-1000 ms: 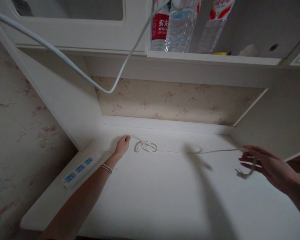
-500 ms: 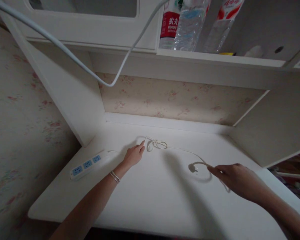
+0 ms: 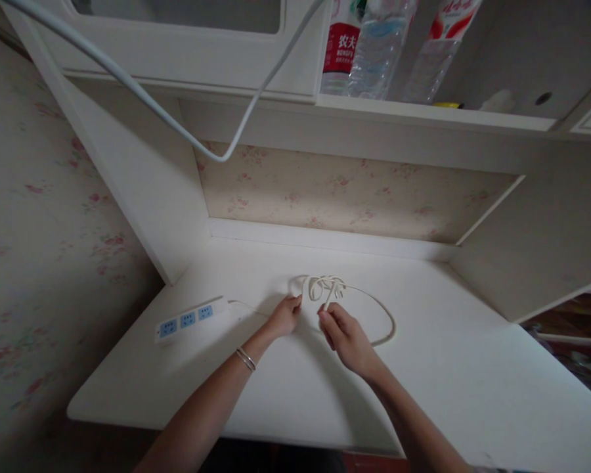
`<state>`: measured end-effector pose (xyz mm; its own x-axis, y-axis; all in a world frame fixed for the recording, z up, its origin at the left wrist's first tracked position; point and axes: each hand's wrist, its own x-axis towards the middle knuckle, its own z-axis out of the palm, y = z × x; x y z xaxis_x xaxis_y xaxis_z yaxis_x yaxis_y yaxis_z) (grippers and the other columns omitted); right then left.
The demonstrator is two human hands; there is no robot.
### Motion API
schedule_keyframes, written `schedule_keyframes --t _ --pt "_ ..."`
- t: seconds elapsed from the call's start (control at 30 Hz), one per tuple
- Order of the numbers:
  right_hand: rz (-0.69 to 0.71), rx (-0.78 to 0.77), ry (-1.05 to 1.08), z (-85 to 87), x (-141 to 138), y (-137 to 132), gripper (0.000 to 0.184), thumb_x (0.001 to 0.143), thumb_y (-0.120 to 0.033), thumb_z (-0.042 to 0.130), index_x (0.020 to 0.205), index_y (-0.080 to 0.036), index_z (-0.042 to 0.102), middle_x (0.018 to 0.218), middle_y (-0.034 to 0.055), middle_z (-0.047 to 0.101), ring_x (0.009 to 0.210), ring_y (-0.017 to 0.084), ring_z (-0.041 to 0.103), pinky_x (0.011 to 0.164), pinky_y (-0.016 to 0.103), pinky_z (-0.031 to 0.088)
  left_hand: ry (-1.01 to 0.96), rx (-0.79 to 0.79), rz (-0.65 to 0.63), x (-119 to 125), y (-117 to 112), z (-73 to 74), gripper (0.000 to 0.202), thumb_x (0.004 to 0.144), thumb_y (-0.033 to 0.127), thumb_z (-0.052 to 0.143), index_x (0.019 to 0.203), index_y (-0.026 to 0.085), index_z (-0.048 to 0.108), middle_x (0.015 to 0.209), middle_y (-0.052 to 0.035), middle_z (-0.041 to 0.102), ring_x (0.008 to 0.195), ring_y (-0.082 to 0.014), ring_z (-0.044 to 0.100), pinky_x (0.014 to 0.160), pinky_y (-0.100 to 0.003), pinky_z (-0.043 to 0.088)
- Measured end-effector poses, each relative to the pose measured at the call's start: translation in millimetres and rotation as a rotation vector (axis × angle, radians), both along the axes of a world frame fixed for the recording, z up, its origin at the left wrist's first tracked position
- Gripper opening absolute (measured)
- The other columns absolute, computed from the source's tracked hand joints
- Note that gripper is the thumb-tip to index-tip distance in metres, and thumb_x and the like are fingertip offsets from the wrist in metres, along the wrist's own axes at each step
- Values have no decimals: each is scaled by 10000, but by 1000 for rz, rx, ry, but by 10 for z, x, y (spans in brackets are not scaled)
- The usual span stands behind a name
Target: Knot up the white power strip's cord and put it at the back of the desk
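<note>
A white power strip [image 3: 190,320] with blue sockets lies on the left of the white desk. From its far end a thin cable runs right to my left hand [image 3: 284,316], whose fingers are closed on the white cable near its looped part. My right hand [image 3: 345,335] pinches the same power cord [image 3: 393,323] close to its plug end, just right of my left hand. Between and beyond both hands sit small loops of cord [image 3: 320,284], with the plug [image 3: 339,290] beside them. A wide loop of cord curves out to the right.
Above the desk [image 3: 438,381] is a shelf with several plastic bottles [image 3: 381,49]. A thick grey-white cable [image 3: 221,157] hangs in front of the cabinet. Side panels [image 3: 142,171] bound the desk at left and right, with floral wallpaper behind.
My right hand has swung left with the plug end of the cord, coming close to my left hand. My left hand has shifted slightly right and nearer. The view has moved a little.
</note>
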<state>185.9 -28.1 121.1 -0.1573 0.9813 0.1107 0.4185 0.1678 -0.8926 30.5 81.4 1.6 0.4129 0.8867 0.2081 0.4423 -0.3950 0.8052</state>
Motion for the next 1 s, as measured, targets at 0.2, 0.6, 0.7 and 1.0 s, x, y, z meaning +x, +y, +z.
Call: schedule_keyframes --t 0.2,0.6,0.7,1.0 --pt "184 102 -81 -171 -469 91 239 969 -389 365 865 -225 504 696 -21 546 630 139 506 595 240 379 -187 -29 95 -404 -240 123 350 898 385 446 1081 170 652 1059 -118 661 1004 -230 593 922 -370 456" --pt "402 -31 -129 -572 -1029 331 168 916 -243 441 892 -186 597 724 -1 611 579 109 529 559 210 382 -483 -257 336 -793 -699 690 361 843 422 553 1084 164 627 870 -34 692 822 -179 652 751 -277 514" --pt "196 -226 2 -687 -976 412 275 934 -387 429 894 -194 620 693 -20 596 500 82 481 498 197 366 -425 -203 364 -883 -572 535 422 873 408 513 1208 156 565 891 -52 691 805 -178 671 761 -295 531" --pt "-86 -471 69 -994 -760 748 385 849 -525 537 709 -166 541 596 19 619 366 72 458 375 204 322 -259 -22 427 -966 -372 252 358 937 247 348 1226 192 552 1010 -70 659 650 -109 666 635 -249 552"
